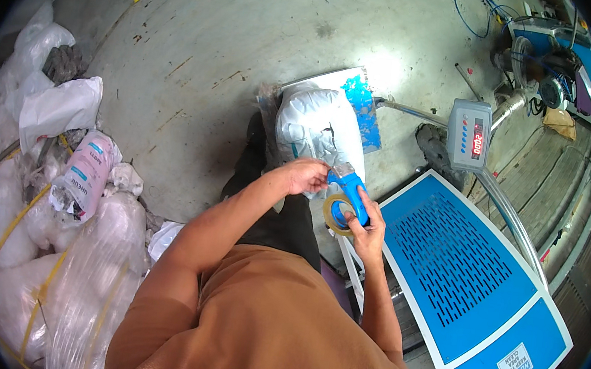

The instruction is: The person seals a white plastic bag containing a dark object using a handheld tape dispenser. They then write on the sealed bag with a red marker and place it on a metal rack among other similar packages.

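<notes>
My right hand [370, 233] is wrapped around a blue hand-held tape dispenser [353, 190] that carries a roll of brownish tape [329, 214]. The dispenser's head points away from me, up and to the left. My left hand [307, 177] is at that head, its fingers pinched together; what lies between them is too small to make out. Just beyond both hands, a full white plastic bag [321, 126] rests on a scale platform [368, 113] with worn blue paint.
A grey scale display [468, 136] with red digits stands on a metal post to the right. Beside me is a blue slotted panel [445, 256] with a white frame. Clear plastic-wrapped bundles [50, 296] and a pink-and-white bag [88, 172] are heaped at left. Machinery [560, 60] with hoses stands far right.
</notes>
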Tool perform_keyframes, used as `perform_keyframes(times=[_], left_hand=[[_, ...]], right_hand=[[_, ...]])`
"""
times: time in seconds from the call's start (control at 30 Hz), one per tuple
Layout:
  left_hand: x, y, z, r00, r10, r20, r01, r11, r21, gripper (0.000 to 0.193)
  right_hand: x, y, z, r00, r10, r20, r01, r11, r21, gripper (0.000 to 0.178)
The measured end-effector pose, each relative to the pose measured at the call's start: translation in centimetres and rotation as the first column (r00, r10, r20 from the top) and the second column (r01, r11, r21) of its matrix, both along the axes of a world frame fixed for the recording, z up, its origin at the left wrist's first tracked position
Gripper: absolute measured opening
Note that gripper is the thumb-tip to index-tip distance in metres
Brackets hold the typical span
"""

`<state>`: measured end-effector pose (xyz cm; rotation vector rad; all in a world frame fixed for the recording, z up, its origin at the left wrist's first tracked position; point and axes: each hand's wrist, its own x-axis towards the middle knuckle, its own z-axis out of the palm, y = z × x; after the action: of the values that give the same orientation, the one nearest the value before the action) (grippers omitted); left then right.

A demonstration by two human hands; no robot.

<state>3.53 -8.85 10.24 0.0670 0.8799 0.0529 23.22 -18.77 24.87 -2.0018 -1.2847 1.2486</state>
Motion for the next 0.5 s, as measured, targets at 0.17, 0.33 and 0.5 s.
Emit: perform_keyframes(times=[0.17,0.33,0.5], left_hand=[[-2.7,8.7,-4.4,0.906,-0.217,-0.363,0.421,0.541,0.728,0.011],[-8.1,21.3,-9.6,0.712,-0.038,-0.701,0.676,0.306,0.671,0.022],[-6.8,21.8,-13.8,0.547,-0.153,-0.823,0.808,0.355,0.471,0.027]], right_hand=[[-2.0,1.5,0.4,0.956,0.189,0.227,-0.192,0.981,-0.009,0.068],[-3.7,4.6,-0.1,0.913,0.236,0.333,-0.237,0.971,-0.039,0.071],[-5.5,8.1,-4.2,0.904,0.286,0.318,-0.252,0.957,-0.143,0.065]])
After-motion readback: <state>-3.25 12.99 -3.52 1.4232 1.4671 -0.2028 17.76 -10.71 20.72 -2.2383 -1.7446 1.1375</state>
